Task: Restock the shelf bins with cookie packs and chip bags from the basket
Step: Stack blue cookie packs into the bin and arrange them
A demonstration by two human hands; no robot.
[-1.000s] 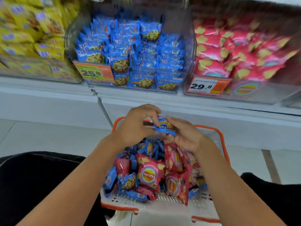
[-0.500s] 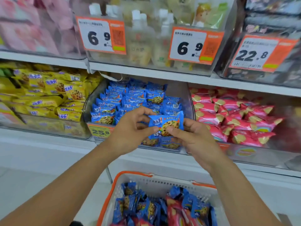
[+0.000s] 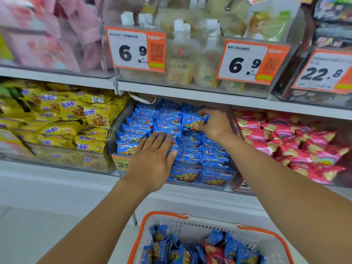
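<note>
Cookie pack (image 3: 195, 121), blue with a chip-cookie picture on its wrapper, is pinched in the right hand (image 3: 214, 123), whose fingers (image 3: 202, 113) are curled over its top edge while the thumb is pressed against its lower edge. It is held just above the heap of like blue packs at the back right of the clear middle bin (image 3: 112, 134) on the lower shelf; whether it already touches the packs beneath cannot be told. The left hand (image 3: 152, 159) is laid flat on the blue packs at the front of the same bin, its fingers straight, slightly spread and gripping nothing. An orange price tag (image 3: 121, 164) on the bin's front is partly covered by that hand.

To the left, a bin of yellow cookie packs (image 3: 72, 119) is seen; to the right, a bin of pink chip bags (image 3: 297, 143). On the shelf above, clear bins are marked with price cards reading 6.9 (image 3: 136, 50), 6.9 (image 3: 251, 62) and 22.8 (image 3: 323, 73).

Below the arms, the white basket (image 3: 192, 223) with its orange rim is seen at the lower edge of the view, with blue cookie packs (image 3: 162, 246) and at least one red chip bag (image 3: 213, 252) lying in it.
</note>
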